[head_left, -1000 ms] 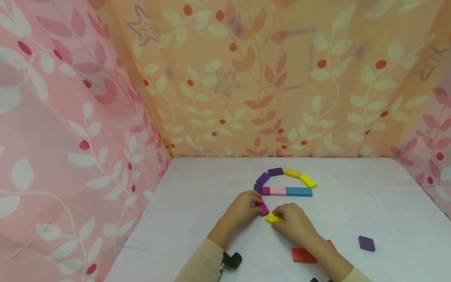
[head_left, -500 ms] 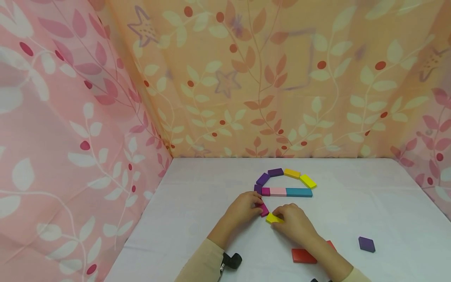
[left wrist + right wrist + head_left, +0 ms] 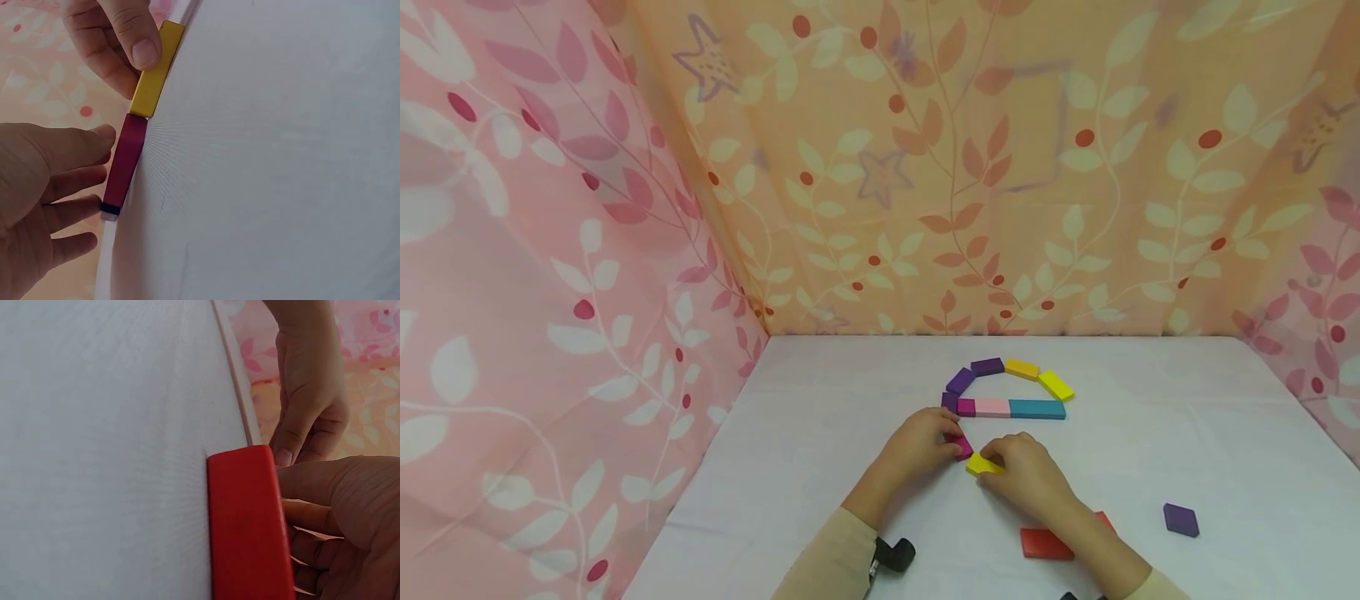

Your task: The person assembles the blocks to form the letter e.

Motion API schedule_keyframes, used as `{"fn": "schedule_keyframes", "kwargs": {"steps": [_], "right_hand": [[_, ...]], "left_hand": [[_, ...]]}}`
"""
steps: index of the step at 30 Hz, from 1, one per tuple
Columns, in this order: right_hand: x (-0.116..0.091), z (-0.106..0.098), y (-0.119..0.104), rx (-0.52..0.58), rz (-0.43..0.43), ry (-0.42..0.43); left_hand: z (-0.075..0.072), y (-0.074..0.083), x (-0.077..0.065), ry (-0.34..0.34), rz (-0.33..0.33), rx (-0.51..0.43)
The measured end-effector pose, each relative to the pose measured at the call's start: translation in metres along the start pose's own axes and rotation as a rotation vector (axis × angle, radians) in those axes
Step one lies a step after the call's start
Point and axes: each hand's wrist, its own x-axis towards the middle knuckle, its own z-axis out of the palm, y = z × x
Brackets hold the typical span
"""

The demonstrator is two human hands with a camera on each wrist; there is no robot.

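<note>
My left hand [image 3: 917,446] holds a magenta block [image 3: 964,448] by its sides, thumb on the near side, covering part of it. Thumb and fingers of my right hand [image 3: 1028,477] pinch a yellow block [image 3: 982,464] lying end to end with the magenta one. In the left wrist view the yellow block [image 3: 153,81] and magenta block [image 3: 128,156] meet at their ends. Above them, purple blocks [image 3: 960,382], an orange block [image 3: 1022,368] and a bright yellow block [image 3: 1056,386] form an arc. A straight row of magenta, pink [image 3: 992,407] and blue [image 3: 1037,409] blocks crosses beneath it.
Red blocks [image 3: 1047,544] lie under my right forearm, partly hidden; one red block [image 3: 247,519] looms large in the right wrist view. A purple block [image 3: 1181,519] lies to the right on the white tabletop [image 3: 775,467]. Patterned curtains [image 3: 880,167] stand behind and beside the table.
</note>
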Motion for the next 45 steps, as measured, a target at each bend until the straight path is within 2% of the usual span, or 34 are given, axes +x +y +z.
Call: {"fn": "schedule_keyframes", "kwargs": {"steps": [9,15,23,35,41,45], "right_hand": [[0.002,-0.004,0.003,0.014,0.012,-0.015],[0.003,-0.016,0.005,0.026,0.019,-0.042],[0.003,-0.033,0.004,0.04,0.087,-0.086],[-0.012,-0.055,0.015,0.021,-0.063,-0.103],[-0.024,-0.063,0.018,0.001,-0.078,-0.149],[-0.033,-0.068,0.022,-0.006,-0.095,-0.177]], "left_hand": [[-0.005,0.011,-0.004,-0.011,0.04,0.003],[-0.003,0.016,-0.004,-0.011,0.069,0.028],[0.003,0.022,-0.008,-0.042,0.136,0.05],[0.002,0.025,-0.013,-0.066,0.166,0.113],[0.002,0.025,-0.014,-0.074,0.187,0.162],[0.002,0.027,-0.015,-0.079,0.158,0.157]]}}
